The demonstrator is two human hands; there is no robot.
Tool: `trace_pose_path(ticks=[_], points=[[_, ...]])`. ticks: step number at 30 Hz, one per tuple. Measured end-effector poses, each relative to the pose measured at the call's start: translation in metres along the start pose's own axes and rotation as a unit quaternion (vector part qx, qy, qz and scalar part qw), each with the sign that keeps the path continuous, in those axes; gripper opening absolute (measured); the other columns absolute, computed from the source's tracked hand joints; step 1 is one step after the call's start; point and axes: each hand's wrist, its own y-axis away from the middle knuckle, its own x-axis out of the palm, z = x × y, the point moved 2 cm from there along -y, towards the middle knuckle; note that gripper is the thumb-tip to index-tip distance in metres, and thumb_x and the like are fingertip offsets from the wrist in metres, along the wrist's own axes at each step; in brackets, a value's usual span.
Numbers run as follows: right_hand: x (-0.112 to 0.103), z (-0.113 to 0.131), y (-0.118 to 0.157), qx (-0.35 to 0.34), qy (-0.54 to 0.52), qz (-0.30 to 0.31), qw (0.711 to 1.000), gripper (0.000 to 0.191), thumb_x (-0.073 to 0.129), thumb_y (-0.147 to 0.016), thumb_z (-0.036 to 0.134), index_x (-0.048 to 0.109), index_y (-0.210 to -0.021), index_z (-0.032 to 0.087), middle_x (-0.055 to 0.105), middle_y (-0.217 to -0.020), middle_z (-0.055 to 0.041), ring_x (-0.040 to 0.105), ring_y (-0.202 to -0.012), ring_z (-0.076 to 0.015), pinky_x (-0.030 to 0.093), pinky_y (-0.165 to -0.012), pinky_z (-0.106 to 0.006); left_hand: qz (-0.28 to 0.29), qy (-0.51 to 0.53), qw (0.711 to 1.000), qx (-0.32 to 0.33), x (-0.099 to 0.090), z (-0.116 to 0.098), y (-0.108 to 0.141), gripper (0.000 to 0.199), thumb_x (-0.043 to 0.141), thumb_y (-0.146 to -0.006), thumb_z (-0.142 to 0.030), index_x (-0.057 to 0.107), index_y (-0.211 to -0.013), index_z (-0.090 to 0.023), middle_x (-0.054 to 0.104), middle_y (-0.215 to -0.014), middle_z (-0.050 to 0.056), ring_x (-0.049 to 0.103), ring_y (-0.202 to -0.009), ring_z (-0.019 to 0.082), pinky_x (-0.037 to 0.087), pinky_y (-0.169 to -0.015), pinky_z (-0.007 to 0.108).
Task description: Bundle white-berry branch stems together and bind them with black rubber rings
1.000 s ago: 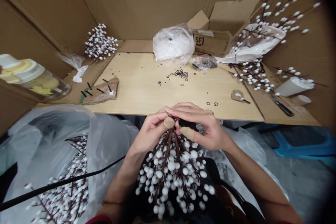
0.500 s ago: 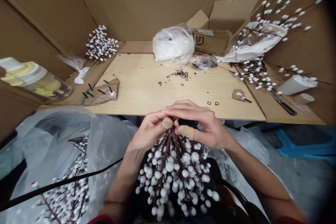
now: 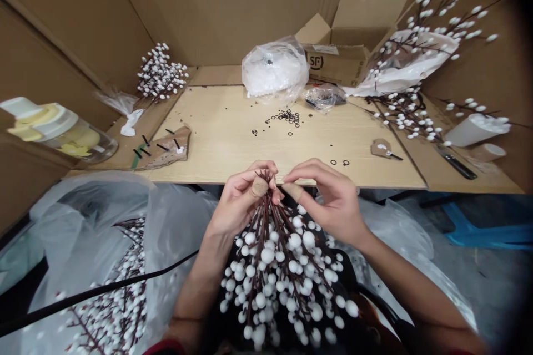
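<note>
My left hand (image 3: 239,199) is closed around the dark brown stems of a bunch of white berry branches (image 3: 277,266), just below the cut ends. The bunch hangs upside down, berries spreading toward my lap. Just right of the stem ends, my right hand (image 3: 328,199) is apart from the bunch, its thumb and index fingertips brought together. Whatever may be between those fingertips is too small to make out. Both thumbs wear tan bandages. Small black rings (image 3: 288,116) lie scattered over the table (image 3: 216,138) beyond my hands.
At left are a bottle (image 3: 62,127), cardboard with black sticks (image 3: 162,150) and a bag of branches (image 3: 100,288). A plastic bag (image 3: 275,69), an open box (image 3: 337,69) and more branches (image 3: 410,113) stand at the back and right. A knife (image 3: 456,165) lies at right.
My right hand has drawn back to the right from the stem ends, uncovering them. My left hand still grips the bunch. The view has shifted slightly.
</note>
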Motion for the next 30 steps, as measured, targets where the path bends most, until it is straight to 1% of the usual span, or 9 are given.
trace_pose_path(ticks=[5,8,13,16,19,21,25,27,30], points=[[0.002,0.0,-0.005,-0.037,0.012,0.074,0.996,0.022,0.055,-0.086,0.012,0.064,-0.105,0.016,0.059,-0.095,-0.0036,0.056,-0.09,-0.0072,0.047,-0.08,-0.02,0.031,0.001,0.999,0.015,-0.001,0.002,0.002,0.026,0.061,-0.082,-0.033,0.059,-0.073,-0.01,0.039,-0.107,0.005,0.051,-0.056,0.001,0.05,-0.062,0.02],[0.002,0.0,-0.01,-0.056,-0.014,0.095,0.994,0.019,0.055,-0.086,0.011,0.065,-0.102,0.014,0.06,-0.09,-0.0029,0.056,-0.085,-0.0059,0.047,-0.077,-0.018,0.038,0.03,0.999,0.017,-0.002,0.005,0.001,0.028,0.065,-0.078,-0.034,0.053,-0.069,-0.01,0.039,-0.111,0.004,0.046,-0.051,-0.002,0.051,-0.061,0.021],[0.005,-0.003,-0.016,0.008,-0.104,0.111,0.988,0.013,0.057,-0.086,0.016,0.067,-0.092,0.01,0.062,-0.085,-0.0041,0.058,-0.076,-0.0057,0.048,-0.071,-0.018,0.014,0.033,0.999,0.004,-0.002,0.011,-0.002,0.035,0.068,-0.074,-0.038,0.047,-0.065,-0.011,0.042,-0.119,0.003,0.035,-0.044,-0.005,0.052,-0.058,0.02],[0.005,-0.003,-0.02,0.037,-0.13,0.104,0.985,0.011,0.06,-0.083,0.016,0.068,-0.088,0.01,0.062,-0.086,-0.0043,0.058,-0.077,-0.0065,0.049,-0.072,-0.018,0.005,0.02,1.0,0.005,-0.001,0.012,-0.002,0.035,0.067,-0.074,-0.041,0.049,-0.066,-0.011,0.042,-0.122,0.004,0.041,-0.048,-0.002,0.053,-0.058,0.02],[0.002,0.001,-0.023,0.073,-0.147,0.123,0.979,0.009,0.062,-0.081,0.016,0.067,-0.086,0.01,0.062,-0.082,-0.0037,0.058,-0.073,-0.0065,0.049,-0.067,-0.017,0.019,0.012,1.0,0.022,0.002,0.01,-0.002,0.029,0.065,-0.077,-0.038,0.054,-0.07,-0.011,0.042,-0.121,0.005,0.047,-0.05,-0.001,0.053,-0.058,0.02],[-0.002,0.006,-0.025,0.076,-0.131,0.121,0.981,0.008,0.063,-0.079,0.014,0.067,-0.084,0.01,0.062,-0.08,-0.0033,0.058,-0.072,-0.0065,0.049,-0.067,-0.017,0.021,0.0,0.999,0.033,0.005,0.007,-0.003,0.027,0.062,-0.081,-0.037,0.058,-0.072,-0.012,0.042,-0.119,0.006,0.049,-0.051,0.0,0.053,-0.057,0.02],[-0.012,0.021,-0.022,-0.021,0.0,0.069,0.997,0.006,0.064,-0.079,0.013,0.069,-0.081,0.014,0.063,-0.082,-0.0024,0.059,-0.074,-0.0062,0.05,-0.068,-0.017,-0.001,-0.03,0.999,0.026,0.009,0.005,-0.003,0.027,0.059,-0.083,-0.038,0.064,-0.075,-0.013,0.045,-0.117,0.008,0.053,-0.065,0.007,0.051,-0.052,0.018],[-0.014,0.026,-0.019,-0.081,0.063,0.059,0.993,0.01,0.06,-0.082,0.011,0.069,-0.081,0.015,0.063,-0.083,-0.0026,0.058,-0.076,-0.0069,0.049,-0.068,-0.019,-0.007,-0.044,0.998,0.034,0.009,0.005,-0.004,0.025,0.058,-0.083,-0.037,0.065,-0.077,-0.014,0.046,-0.117,0.01,0.054,-0.076,0.011,0.05,-0.051,0.018],[-0.014,0.028,-0.014,-0.151,0.139,0.045,0.978,0.013,0.057,-0.083,0.008,0.068,-0.086,0.015,0.063,-0.084,-0.0037,0.058,-0.079,-0.0107,0.048,-0.071,-0.026,-0.026,-0.065,0.996,0.046,0.009,0.006,-0.004,0.022,0.058,-0.084,-0.035,0.066,-0.08,-0.015,0.048,-0.118,0.011,0.053,-0.091,0.016,0.049,-0.058,0.019]])
